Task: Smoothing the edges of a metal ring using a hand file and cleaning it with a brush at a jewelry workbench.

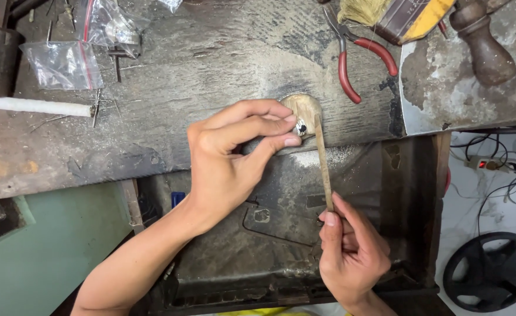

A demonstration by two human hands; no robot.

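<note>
- Small silvery metal piece (301,128), shiny and rounded, sat pinched between the thumb and fingertips of the left hand (234,161), pressed against the worn wooden bench peg (305,111) that jutted from the scarred wooden workbench (211,64).
- Just right of that pinch, the thin, flat, brownish file stick (323,167) leaned with its tip touching the piece; the right hand (351,254) gripped its lower end, fingers closed around it.
- Judged from its size, the piece looked light, hard and easy to drop; a hold on its sides, close to the peg, seemed safest. The stick looked stiff but slim, likely to flex if pushed hard.
- Below the grip, the dark metal catch tray (387,193) lay open, with free room for the stick to travel up and down.
- Above and to the right of the pinch, well apart, lay red-handled pliers (357,61), a bristle brush (387,11) and a turned wooden handle (483,44).
- Far left of the grip lay clear plastic bags (65,61) and a white rod (33,105).
- The bench edge ran just beneath the left fingers.
</note>
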